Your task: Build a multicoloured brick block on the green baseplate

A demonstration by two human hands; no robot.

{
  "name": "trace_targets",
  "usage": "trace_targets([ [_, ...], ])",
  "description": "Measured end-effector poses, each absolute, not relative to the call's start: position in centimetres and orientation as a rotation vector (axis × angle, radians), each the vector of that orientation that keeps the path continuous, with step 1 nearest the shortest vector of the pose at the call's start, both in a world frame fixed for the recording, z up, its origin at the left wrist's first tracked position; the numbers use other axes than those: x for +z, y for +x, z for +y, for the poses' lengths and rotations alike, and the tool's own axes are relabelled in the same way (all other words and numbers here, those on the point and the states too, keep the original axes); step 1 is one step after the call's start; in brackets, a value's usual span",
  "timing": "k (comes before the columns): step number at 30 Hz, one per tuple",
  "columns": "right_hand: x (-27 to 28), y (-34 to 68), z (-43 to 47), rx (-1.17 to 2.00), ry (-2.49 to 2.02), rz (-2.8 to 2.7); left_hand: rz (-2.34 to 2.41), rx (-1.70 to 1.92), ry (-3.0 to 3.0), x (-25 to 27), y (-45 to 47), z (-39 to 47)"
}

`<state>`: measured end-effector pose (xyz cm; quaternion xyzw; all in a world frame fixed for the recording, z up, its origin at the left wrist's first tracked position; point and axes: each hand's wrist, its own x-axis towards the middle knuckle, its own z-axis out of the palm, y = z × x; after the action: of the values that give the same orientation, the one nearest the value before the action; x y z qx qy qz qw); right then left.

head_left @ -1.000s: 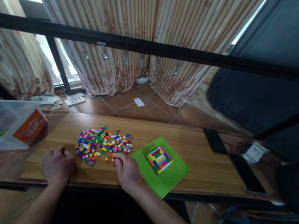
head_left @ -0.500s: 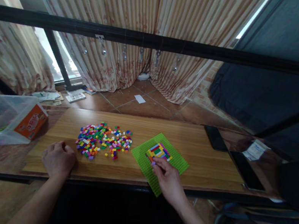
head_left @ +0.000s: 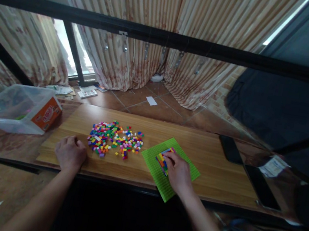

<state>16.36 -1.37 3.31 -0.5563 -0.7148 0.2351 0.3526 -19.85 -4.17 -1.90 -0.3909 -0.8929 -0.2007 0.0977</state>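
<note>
A green studded baseplate (head_left: 154,163) lies turned cornerwise on the board, its near corner past the front edge. On it sits a patch of coloured toy bricks (head_left: 162,161), partly covered by my right hand (head_left: 180,174). The thumb and fingers of that hand are pinched together and touch the patch; whatever is between the fingertips is hidden. My left hand (head_left: 71,152) rests curled in a loose fist on the board, left of the baseplate. Just beyond it spreads a pile of small loose bricks (head_left: 103,135) in many colours.
A wooden board (head_left: 214,182) bears all this. To its left stands a clear plastic box (head_left: 18,107) with an orange label. Two dark phones, one (head_left: 230,148) behind the other (head_left: 261,186), lie at the right near a white packet (head_left: 274,165). A black rail (head_left: 156,36) crosses beyond.
My right fingertips have moved from the near side of the brick patch, with a small purple brick, up onto the patch. The purple brick no longer shows there. The camera view has shifted; my left hand stays resting.
</note>
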Motion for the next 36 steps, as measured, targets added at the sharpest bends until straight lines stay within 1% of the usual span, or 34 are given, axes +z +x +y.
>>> trace_targets([
  [7,2.1,14.8,-0.4,0.422,-1.530,-1.970,-2.637,-0.632,-1.151,-2.2,-19.9,-4.3],
  [14,0.9,14.4,0.5,0.363,-1.548,-1.928,-2.636,-0.742,-1.137,-2.4,-19.9,-4.3],
  [24,0.2,15.6,2.2,0.441,-1.619,-1.857,-2.656,-0.708,-1.132,-2.3,-19.8,-4.3],
  [36,1.1,16.1,4.3,0.544,-1.623,-2.040,-2.641,-0.715,-1.160,-2.4,-19.9,-4.4],
])
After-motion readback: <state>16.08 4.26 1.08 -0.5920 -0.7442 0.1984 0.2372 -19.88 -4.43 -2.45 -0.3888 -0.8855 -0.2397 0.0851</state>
